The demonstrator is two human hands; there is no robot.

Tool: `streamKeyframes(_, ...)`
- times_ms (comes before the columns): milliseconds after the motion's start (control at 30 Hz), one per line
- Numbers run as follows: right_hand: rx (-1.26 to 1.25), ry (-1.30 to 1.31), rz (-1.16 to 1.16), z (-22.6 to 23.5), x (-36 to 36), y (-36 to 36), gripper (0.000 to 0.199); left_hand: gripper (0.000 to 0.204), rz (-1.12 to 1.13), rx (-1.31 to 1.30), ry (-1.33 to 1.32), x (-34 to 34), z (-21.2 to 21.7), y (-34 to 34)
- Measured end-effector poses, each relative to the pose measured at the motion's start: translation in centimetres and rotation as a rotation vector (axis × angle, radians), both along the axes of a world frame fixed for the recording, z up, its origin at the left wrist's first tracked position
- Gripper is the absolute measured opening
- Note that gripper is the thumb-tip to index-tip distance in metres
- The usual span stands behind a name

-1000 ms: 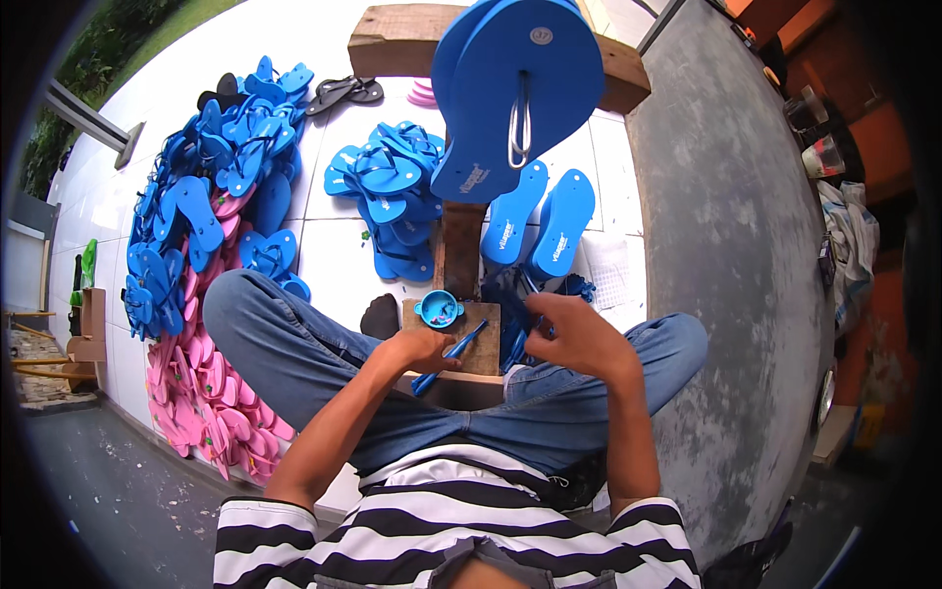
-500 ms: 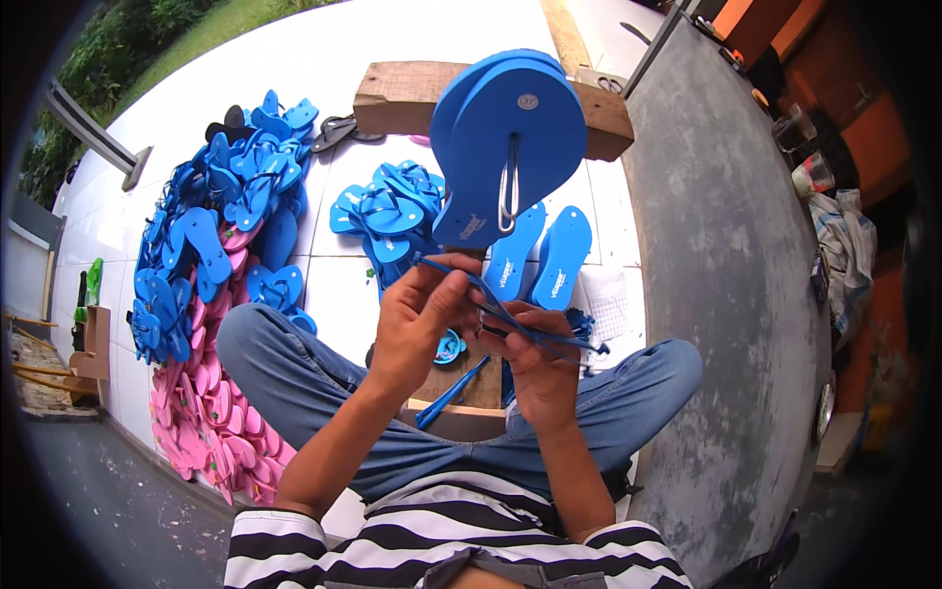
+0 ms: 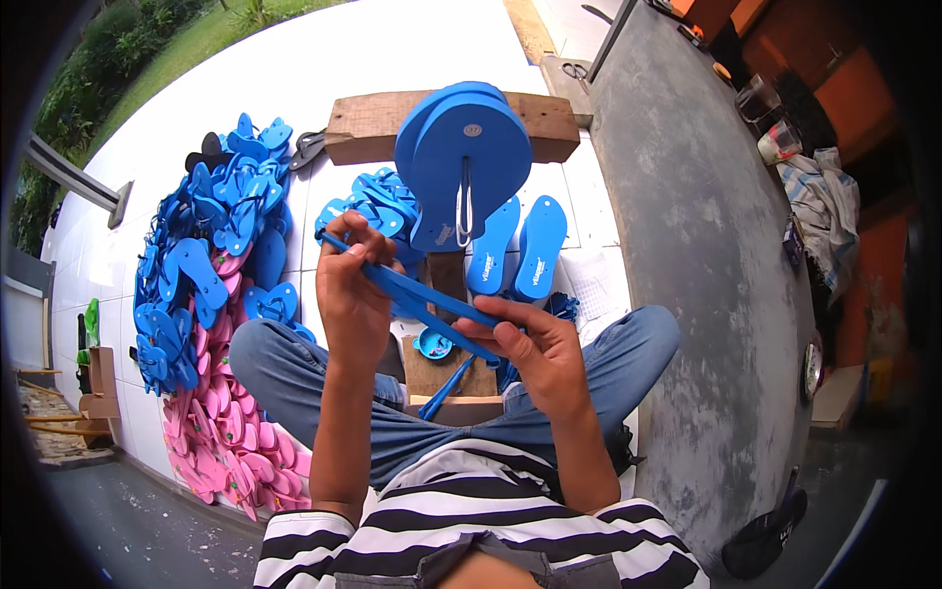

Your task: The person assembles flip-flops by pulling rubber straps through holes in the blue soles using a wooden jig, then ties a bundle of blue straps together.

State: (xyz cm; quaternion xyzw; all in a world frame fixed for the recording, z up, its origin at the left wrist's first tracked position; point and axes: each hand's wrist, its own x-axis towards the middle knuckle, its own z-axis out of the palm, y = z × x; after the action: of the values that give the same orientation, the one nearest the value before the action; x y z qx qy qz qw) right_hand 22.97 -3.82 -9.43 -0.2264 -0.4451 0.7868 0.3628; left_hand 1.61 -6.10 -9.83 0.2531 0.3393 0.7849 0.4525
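A blue flip-flop strap [image 3: 424, 296] stretches between my two hands above my lap. My left hand [image 3: 355, 290] pinches its upper left end, and my right hand [image 3: 538, 344] grips the other end, lower and to the right. Just beyond them, blue flip-flop soles [image 3: 469, 137] are stacked upright against a wooden block, with a looped metal wire [image 3: 463, 211] sticking out of the front sole. Below the hands, another blue strap [image 3: 446, 389] lies on the wooden board [image 3: 424, 373], beside a small round blue container [image 3: 432, 343].
The wooden block [image 3: 353, 128] stands across the tiles ahead. Two loose blue soles [image 3: 542, 245] lie right of centre. Heaps of blue flip-flops [image 3: 196, 265] and pink flip-flops [image 3: 231, 442] spread along the left. A grey ledge [image 3: 697, 324] runs along the right, and scissors [image 3: 575, 71] lie far back.
My hands have moved apart, the left one up and leftward, so the strap now spans a wider gap. The whole view has shifted a little, with the block appearing lower and further left.
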Motion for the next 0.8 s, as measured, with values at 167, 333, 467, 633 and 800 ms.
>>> streamKeyframes(167,0.141,0.070,0.046,1.2,-0.8,1.0,0.035,0.028,-0.062,0.034,-0.148,-1.1,0.4,1.0)
streamKeyframes(333,0.205,0.007,0.023,2.0,-1.6,1.9,0.028,0.026,-0.076,0.041,-0.199,-1.7,-0.1,1.4)
streamKeyframes(467,0.181,0.036,0.034,1.5,-2.1,2.6,0.026,0.021,-0.042,0.040,-0.197,-2.0,0.0,1.9)
streamKeyframes(633,0.102,0.036,0.044,1.0,-2.4,2.7,0.025,0.026,-0.044,0.006,-0.156,-2.7,-1.1,1.7)
streamKeyframes(800,0.154,-0.249,0.077,0.6,-1.2,2.9,0.023,0.051,-0.141,-0.194,0.101,-2.2,-1.4,0.7)
